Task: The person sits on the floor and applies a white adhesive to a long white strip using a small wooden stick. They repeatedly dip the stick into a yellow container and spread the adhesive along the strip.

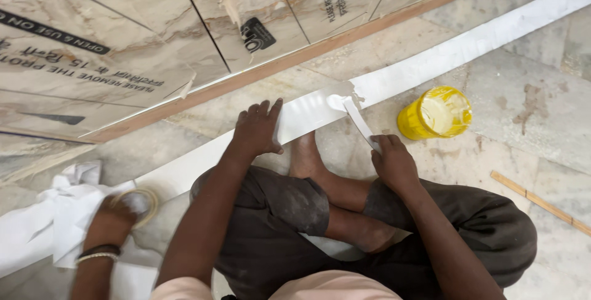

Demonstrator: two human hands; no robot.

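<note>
The white strip [431,66] lies along the floor beside the board [184,29]. The left hand [255,131] presses it flat with spread fingers, while the right hand [394,161] grips a spreader [357,118] at the glue blob. For an even coat, I think thin strokes along the strip work best, refilled from the yellow can [436,113] nearby.

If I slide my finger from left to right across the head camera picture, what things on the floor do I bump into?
Crumpled white cloth → another person's hand on a tape roll → left hand pressing the long white strip → right hand holding a flat white spreader → yellow tub → thin wooden stick.
</note>
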